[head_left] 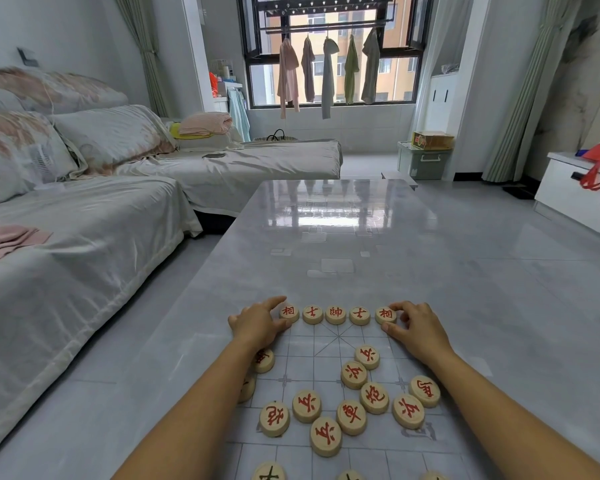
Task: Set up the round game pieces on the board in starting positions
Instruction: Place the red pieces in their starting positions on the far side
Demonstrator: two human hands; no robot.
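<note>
5 pieces (pixel 335 315) in 1 row on board (pixel 326 344). Left hand (pixel 260 323) pinches leftmost piece (pixel 289 312); right hand (pixel 420 327) pinches rightmost piece (pixel 386 315).

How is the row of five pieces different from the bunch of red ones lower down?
The row is straight and evenly spaced; the bunch is scattered, some touching. The row's signs face one way; the bunch's turn many ways. The left hand pinches the row's left end piece, the right hand its right end piece; nobody holds the bunch. Both: round, pale, red signs.
</note>
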